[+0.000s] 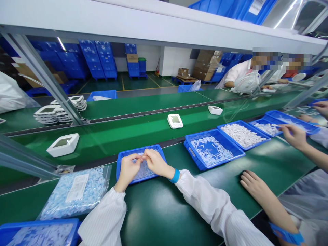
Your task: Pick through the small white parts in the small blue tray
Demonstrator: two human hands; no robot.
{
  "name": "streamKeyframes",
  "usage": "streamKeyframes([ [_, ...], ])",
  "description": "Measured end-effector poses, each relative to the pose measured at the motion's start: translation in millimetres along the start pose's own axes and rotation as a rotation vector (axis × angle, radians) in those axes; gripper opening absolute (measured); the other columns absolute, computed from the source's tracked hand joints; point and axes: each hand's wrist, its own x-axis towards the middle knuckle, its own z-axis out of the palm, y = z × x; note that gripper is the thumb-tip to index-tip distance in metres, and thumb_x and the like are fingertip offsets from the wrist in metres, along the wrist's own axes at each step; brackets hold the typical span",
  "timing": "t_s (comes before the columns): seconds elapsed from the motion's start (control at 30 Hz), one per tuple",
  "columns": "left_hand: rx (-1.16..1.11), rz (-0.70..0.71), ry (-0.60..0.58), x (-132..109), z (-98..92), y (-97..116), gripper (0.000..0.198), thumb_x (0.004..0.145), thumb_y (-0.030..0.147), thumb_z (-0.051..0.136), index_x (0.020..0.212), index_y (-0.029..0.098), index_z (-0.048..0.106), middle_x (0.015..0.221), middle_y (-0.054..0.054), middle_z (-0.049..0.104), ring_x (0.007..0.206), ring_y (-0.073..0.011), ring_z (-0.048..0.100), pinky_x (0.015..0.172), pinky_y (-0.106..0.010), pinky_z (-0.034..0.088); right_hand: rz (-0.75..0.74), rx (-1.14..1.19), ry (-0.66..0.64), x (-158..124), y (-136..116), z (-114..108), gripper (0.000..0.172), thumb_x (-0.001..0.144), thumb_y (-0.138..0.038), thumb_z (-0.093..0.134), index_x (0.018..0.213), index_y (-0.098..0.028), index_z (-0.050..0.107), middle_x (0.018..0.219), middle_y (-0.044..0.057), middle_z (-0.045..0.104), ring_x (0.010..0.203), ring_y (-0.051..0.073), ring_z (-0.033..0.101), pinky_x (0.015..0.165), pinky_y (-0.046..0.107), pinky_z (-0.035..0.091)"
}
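Small pale pieces lie loose in the blue tray, which sits on the green bench. Over that tray, the left hand and the right hand meet at the fingertips, each with thumb and fingers pinched closed; whether a piece is between them I cannot tell, since the spot is too small and covered. A blue band circles the right wrist. Left of the blue tray lies a clear bag of light-blue pieces, with a corner tray of pale pieces nearer the person. Right of the blue tray stands a deeper tray of whitish pieces, and past it a co-worker's hand rests on the bench. Beyond the blue tray, white devices with grey screens sit spaced apart on a green belt.
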Motion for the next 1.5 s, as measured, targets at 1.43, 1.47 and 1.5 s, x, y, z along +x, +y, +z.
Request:
streamKeyframes([
  [1.43, 0.504, 0.318, -0.077, -7.0, -4.3, 5.7, 0.031, 0.094, 0.026, 0.034, 0.089, 0.019, 0.065, 0.084, -0.006, 0.068, 0.081, -0.02, 0.059, 0.077, -0.036, 0.038, 0.026, 0.032, 0.185, -2.4, -5.1, -1.0, 0.026, 0.095, -0.026, 0.039, 0.075, -0.017, 0.053, 0.072, 0.003, 0.056, 0.073, 0.015, 0.051, 0.071, 0.027, 0.038],
  [1.47, 0.511, 0.32, -0.078, -7.1, -4.1, 5.6, 0.032, 0.094, 0.026, 0.034, 0.089, 0.019, 0.064, 0.084, -0.006, 0.068, 0.08, -0.0199, 0.059, 0.077, -0.036, 0.038, 0.018, 0.022, 0.19, -3.0, -5.2, -1.0, 0.026, 0.095, -0.026, 0.039, 0.076, -0.017, 0.054, 0.073, 0.003, 0.057, 0.073, 0.015, 0.051, 0.072, 0.027, 0.038],
  [1.5, 0.514, 0.321, -0.078, -7.2, -3.9, 5.5, 0.032, 0.094, 0.026, 0.033, 0.091, 0.019, 0.064, 0.084, -0.005, 0.068, 0.08, -0.0199, 0.059, 0.077, -0.035, 0.038, 0.015, 0.019, 0.193, -3.4, -5.3, -1.1, 0.026, 0.095, -0.026, 0.039, 0.076, -0.017, 0.054, 0.073, 0.003, 0.057, 0.073, 0.015, 0.051, 0.072, 0.027, 0.038],
])
